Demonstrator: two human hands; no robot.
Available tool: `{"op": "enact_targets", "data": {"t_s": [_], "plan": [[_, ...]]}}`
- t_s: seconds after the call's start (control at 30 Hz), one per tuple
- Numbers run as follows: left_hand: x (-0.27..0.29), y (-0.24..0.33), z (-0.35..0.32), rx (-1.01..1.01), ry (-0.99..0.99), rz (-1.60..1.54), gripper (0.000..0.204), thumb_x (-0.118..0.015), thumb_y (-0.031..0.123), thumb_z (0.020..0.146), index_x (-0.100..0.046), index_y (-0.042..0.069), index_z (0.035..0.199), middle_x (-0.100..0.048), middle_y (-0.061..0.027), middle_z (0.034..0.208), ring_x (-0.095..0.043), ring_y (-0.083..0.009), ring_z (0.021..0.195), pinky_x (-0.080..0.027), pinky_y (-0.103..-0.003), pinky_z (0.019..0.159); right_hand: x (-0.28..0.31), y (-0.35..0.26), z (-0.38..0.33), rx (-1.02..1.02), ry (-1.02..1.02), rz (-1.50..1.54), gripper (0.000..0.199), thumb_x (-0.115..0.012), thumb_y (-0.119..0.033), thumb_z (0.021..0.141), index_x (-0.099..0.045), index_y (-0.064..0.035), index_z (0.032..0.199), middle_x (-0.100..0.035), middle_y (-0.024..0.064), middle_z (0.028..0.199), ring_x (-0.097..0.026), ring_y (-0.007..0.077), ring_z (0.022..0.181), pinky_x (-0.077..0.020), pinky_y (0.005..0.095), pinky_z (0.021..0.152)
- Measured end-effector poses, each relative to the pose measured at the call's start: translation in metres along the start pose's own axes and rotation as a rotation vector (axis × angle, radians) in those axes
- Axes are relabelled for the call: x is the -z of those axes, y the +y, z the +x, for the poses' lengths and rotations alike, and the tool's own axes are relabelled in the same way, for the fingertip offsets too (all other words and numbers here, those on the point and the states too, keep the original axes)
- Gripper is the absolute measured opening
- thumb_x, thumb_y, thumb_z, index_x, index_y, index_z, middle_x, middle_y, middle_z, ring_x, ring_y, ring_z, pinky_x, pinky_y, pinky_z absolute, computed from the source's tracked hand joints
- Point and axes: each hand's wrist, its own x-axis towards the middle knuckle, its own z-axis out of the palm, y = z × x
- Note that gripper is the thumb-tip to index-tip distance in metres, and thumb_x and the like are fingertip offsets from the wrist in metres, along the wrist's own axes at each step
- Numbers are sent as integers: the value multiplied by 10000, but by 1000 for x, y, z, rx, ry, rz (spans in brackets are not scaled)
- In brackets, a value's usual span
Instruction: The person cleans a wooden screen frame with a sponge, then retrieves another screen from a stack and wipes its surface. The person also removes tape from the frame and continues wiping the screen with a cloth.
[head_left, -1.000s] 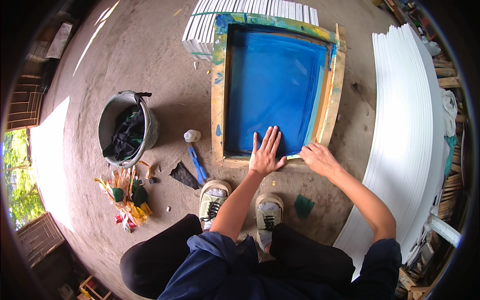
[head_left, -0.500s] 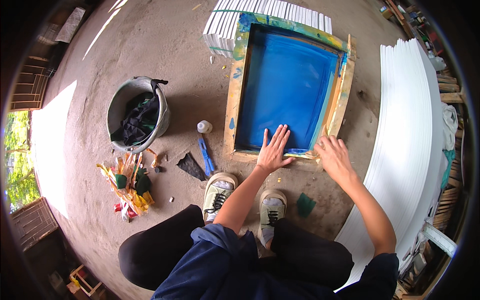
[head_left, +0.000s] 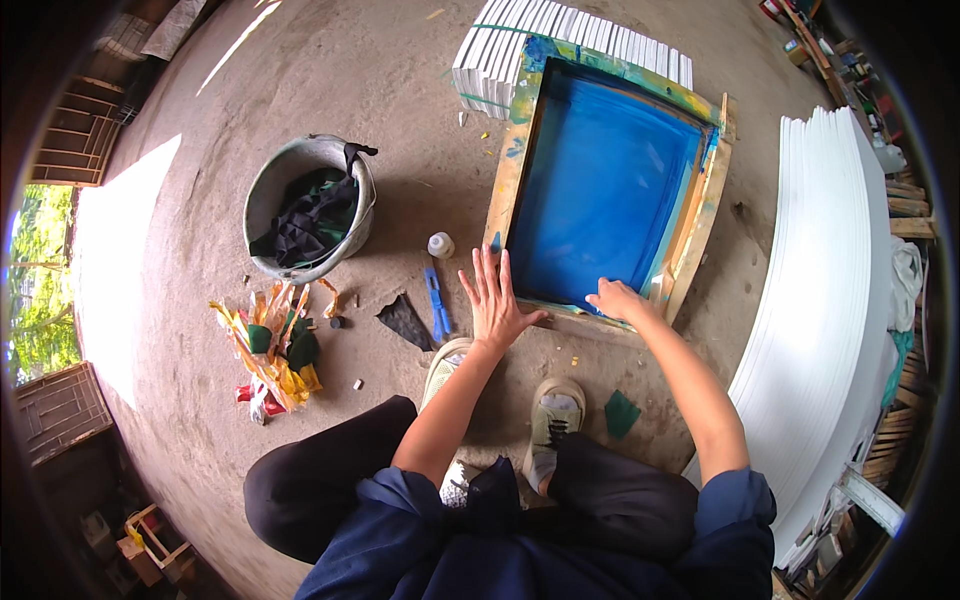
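In front of my feet lies a wooden screen-printing frame (head_left: pixel 690 240) smeared with paint, its blue mesh (head_left: pixel 610 190) facing up. At the frame's near left corner my left hand (head_left: pixel 495 305) is open, fingers spread, with nothing in its grasp. My right hand (head_left: pixel 618 300) is at the near inner edge of the frame, fingers curled together against the blue surface. Whatever those fingers hold, if anything, is hidden. A blue plastic clip-like tool (head_left: pixel 437 303) and a small white bottle (head_left: pixel 440 245) lie left of the frame.
A bucket (head_left: pixel 262 205) of dark cloths stands to the left, with a heap of crumpled tape and scraps (head_left: pixel 275 360) nearer me. Beyond the frame is a strapped stack of white sheets (head_left: pixel 490 60). A long white sheet stack (head_left: pixel 800 300) lines the right. Dark and green scraps (head_left: pixel 620 413) lie around.
My left hand has left the blue mesh for the frame's near left corner. My right hand has moved left from the near right corner along the near edge. The view has shifted slightly.
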Motion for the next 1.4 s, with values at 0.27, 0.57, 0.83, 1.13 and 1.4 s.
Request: {"op": "enact_targets", "data": {"t_s": [0.27,0.57,0.83,1.13,1.4], "plan": [[-14,10,-2,166,-97,-52,1448,-850,508,446,80,-5,1430,109,-275,1477,135,-434,1368,17,-609,1068,-6,-40,-12,47,35,-119,363,-540,-356,890,-677,-23,941,-659,178,984,-620,346,966,-500,437,803],[-19,6,1,171,-140,-44,1470,-840,547,441,101,-1,1428,130,-270,1476,139,-435,1367,-11,-608,1066,8,-53,-40,263,334,140,279,-512,-261,900,-658,-36,825,-647,191,852,-625,389,734,-492,447,633],[-16,2,-3,165,-113,9,1482,-842,551,437,113,-3,1424,126,-272,1474,130,-447,1364,-43,-620,1063,120,51,-116,6,740,1004,417,-490,-392,939,-609,-17,1079,-500,-1,763,-416,67,613,-374,246,603],[-6,0,-7,151,-153,88,1316,-851,375,530,27,37,1450,38,-181,1516,15,-382,1397,-125,-580,1087,120,64,-141,75,1096,392,198,-542,-197,909,-566,-1,899,-538,98,699,-594,191,679,-444,327,631],[42,-2,22,-4,-405,178,915,-782,319,655,-304,79,1398,-199,-189,1473,-57,-376,1393,-132,-594,1083,187,18,-233,158,1241,320,237,-529,-111,880,-614,-91,1101,-659,122,902,-635,209,765,-490,323,711]]}}
